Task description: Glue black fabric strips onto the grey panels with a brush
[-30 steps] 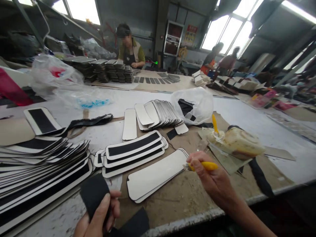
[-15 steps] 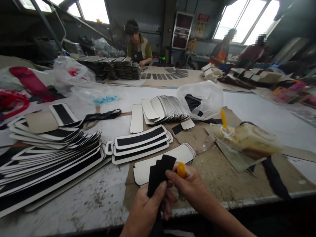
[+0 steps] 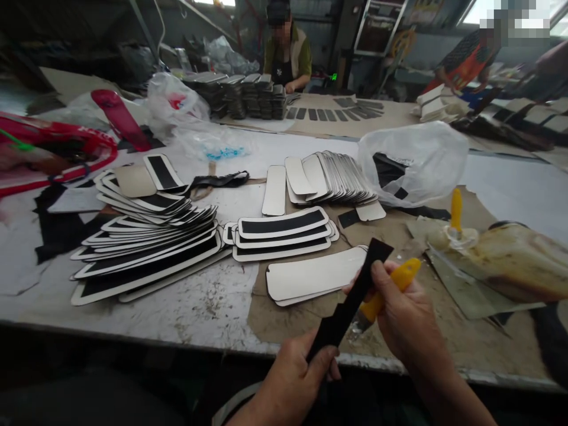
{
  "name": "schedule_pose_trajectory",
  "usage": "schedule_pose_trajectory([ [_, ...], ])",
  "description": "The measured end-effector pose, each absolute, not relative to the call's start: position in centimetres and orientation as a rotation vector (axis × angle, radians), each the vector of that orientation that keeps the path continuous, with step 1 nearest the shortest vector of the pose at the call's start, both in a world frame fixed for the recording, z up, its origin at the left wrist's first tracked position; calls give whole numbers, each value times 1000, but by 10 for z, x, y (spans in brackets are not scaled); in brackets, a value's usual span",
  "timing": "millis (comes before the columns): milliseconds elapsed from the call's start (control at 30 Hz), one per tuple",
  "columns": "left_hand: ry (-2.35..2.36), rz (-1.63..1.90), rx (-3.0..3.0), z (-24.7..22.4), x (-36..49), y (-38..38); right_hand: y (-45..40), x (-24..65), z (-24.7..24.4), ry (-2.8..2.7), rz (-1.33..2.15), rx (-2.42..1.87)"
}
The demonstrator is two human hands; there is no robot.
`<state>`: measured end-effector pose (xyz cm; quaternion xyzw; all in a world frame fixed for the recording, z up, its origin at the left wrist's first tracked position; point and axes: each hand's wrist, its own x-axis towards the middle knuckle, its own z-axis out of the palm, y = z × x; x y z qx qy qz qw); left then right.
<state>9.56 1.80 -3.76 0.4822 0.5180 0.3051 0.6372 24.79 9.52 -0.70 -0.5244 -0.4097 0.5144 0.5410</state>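
My left hand (image 3: 302,370) is closed round the lower end of several black strips (image 3: 331,331), held at a slant over the table's front edge. Between thumb and fingers, my right hand (image 3: 410,313) pinches the upper end of one black strip (image 3: 370,263). The same hand keeps hold of a yellow-handled scraper (image 3: 406,273), its blade pointing down and left with whitish matter on it. Just beyond the strips lie long white panels (image 3: 315,275). Left of these, curved white panels with black centres (image 3: 284,223) are stacked.
A fanned pile of black-and-white panels (image 3: 146,272) spreads at left. White panels (image 3: 337,177) lean in a row behind, beside a clear plastic bag (image 3: 415,163). At right are a glue-smeared container (image 3: 515,254) and another yellow handle (image 3: 456,210). A co-worker (image 3: 288,53) stands across the table.
My right hand has drawn one black strip up and right, so it sticks out beyond the others. The scraper's handle has turned to show its length. The view has shifted left and down.
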Motion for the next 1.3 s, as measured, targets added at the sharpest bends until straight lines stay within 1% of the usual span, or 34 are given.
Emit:
schedule_pose_trajectory([
  [100,1148,704,1111,-40,82,12,103,260,6,-930,1171,-1126],
  [167,1206,748,986,-42,67,8,108,273,14,-1036,1147,-1176],
  [300,1549,945,571,-48,35,12,120,288,18,-1649,1040,-1457],
  [367,1586,1067,421,-52,25,23,128,277,14,-1980,966,-1426],
  [433,1556,1140,373,-55,20,37,136,256,8,-2233,973,-1334],
  [600,1637,1074,469,-62,19,60,160,200,-5,-2615,1150,-1338],
  [667,1633,1067,480,-64,19,63,168,186,-9,-2701,1147,-1359],
  [800,1611,1055,423,-65,18,66,177,173,-17,-2842,1031,-1384],
  [967,1555,1047,353,-65,19,69,178,167,-25,-2913,953,-1419],
  [1300,1626,1008,493,-73,21,75,174,159,-28,-3063,707,-1402],
])
